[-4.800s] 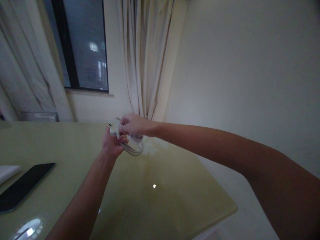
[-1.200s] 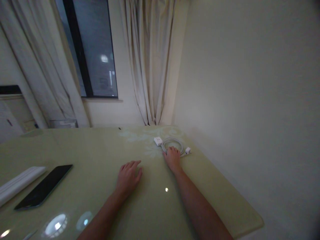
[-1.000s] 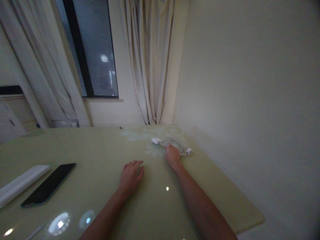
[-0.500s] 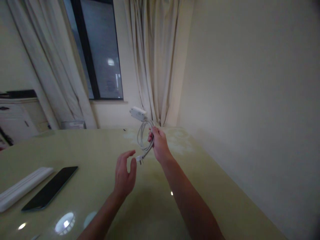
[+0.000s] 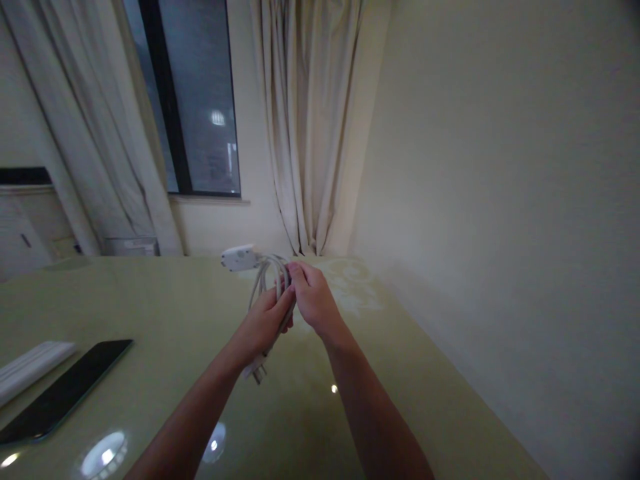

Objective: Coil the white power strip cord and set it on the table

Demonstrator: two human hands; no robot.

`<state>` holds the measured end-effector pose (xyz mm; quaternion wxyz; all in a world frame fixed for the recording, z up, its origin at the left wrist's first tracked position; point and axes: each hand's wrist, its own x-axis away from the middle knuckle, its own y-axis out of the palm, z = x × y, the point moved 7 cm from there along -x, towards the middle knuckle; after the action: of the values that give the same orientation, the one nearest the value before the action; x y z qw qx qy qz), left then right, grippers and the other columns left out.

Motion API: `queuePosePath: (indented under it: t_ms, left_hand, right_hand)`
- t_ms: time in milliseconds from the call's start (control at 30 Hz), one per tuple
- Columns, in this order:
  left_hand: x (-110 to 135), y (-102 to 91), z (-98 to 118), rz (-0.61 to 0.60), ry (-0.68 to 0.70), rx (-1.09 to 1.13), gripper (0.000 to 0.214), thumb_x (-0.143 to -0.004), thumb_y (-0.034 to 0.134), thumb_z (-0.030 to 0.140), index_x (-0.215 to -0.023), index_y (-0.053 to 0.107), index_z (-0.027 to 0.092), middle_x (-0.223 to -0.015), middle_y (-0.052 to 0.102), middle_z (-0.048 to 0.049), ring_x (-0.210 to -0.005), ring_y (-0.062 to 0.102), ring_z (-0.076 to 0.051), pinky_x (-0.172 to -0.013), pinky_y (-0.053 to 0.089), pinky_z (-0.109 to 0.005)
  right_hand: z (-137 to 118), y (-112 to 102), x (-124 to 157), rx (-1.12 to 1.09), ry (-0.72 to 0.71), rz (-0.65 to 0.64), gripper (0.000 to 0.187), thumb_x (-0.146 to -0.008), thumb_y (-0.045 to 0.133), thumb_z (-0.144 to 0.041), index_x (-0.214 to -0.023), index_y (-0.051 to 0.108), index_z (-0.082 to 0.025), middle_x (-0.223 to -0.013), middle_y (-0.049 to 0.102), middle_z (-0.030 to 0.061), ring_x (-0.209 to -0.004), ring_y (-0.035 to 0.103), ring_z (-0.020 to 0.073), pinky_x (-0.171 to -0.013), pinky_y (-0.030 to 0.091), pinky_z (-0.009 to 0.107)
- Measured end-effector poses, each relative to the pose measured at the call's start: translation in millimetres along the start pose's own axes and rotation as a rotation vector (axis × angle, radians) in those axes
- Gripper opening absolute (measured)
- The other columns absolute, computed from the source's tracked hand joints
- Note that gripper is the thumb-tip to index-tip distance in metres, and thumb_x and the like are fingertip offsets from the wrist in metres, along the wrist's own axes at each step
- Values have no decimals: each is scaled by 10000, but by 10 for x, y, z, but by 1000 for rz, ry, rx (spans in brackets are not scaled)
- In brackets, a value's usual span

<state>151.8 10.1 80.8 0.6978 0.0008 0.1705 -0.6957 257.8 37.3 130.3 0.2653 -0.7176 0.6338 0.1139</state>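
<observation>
A white extension cord (image 5: 279, 275) is held in loops above the table, its small socket block (image 5: 239, 258) sticking out at the upper left. Its plug (image 5: 258, 371), prongs pointing down, hangs below my left wrist. My right hand (image 5: 311, 292) is closed on the bundled loops, thumb on top. From the left, my left hand (image 5: 270, 317) is wrapped around the same cable, its fingertips close against those of the right. Some fingers of both hands are hidden behind the cord.
On the left of the glossy greenish table (image 5: 165, 320) lie a black phone-like slab (image 5: 67, 390) and a long white bar (image 5: 34, 369). A plain wall (image 5: 490, 200) runs along the right side. Curtains (image 5: 315, 127) and a dark window (image 5: 200, 93) stand behind.
My left hand has moved up and right and closed on the cord. The socket block has swung down to the left, and the plug now hangs lower. My view has shifted slightly right.
</observation>
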Motion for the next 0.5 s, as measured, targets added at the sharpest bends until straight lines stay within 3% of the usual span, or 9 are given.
queuePosePath:
  t_ms: [100, 200, 300, 400, 500]
  left_hand:
    - [-8, -87, 96, 22, 56, -16, 513, -880, 604, 694, -759, 609, 195, -579, 618, -10, -484, 558, -150, -452, 418, -249]
    - [-10, -189, 205, 95, 122, -104, 453, -890, 619, 625, -777, 648, 188, -603, 658, -22, -487, 588, -158, -468, 455, -255]
    - [7, -374, 274, 210, 151, -179, 445, -878, 655, 592, -691, 628, 189, -560, 612, -16, -482, 549, -142, -464, 418, -241]
    - [41, -721, 259, 335, 100, -82, 455, -829, 716, 595, -650, 556, 209, -493, 422, 50, -429, 363, -97, -407, 268, -221]
    - [57, -1081, 193, 381, 45, -58, 408, -782, 763, 596, -776, 635, 209, -517, 357, 75, -438, 293, -93, -400, 211, -217]
  right_hand:
    - [-55, -43, 12, 322, -46, 56, 383, -1097, 434, -350, -823, 657, -202, -764, 673, 37, -732, 604, 175, -693, 387, 291]
    - [-37, -36, 19, 466, -28, 60, 387, -1103, 432, -356, -833, 664, -204, -746, 674, 48, -696, 597, 182, -664, 348, 299]
    - [29, -68, -4, 381, 3, 81, 332, -1098, 441, -338, -919, 687, -205, -790, 724, 45, -654, 616, 164, -644, 363, 285]
    - [96, -190, -53, 146, 18, 129, 342, -1105, 393, -347, -1038, 693, -198, -847, 758, 29, -554, 587, 124, -594, 387, 261]
    - [67, -471, -91, 103, -72, 291, 364, -1084, 430, -373, -946, 710, -187, -782, 712, 23, -616, 591, 134, -629, 406, 262]
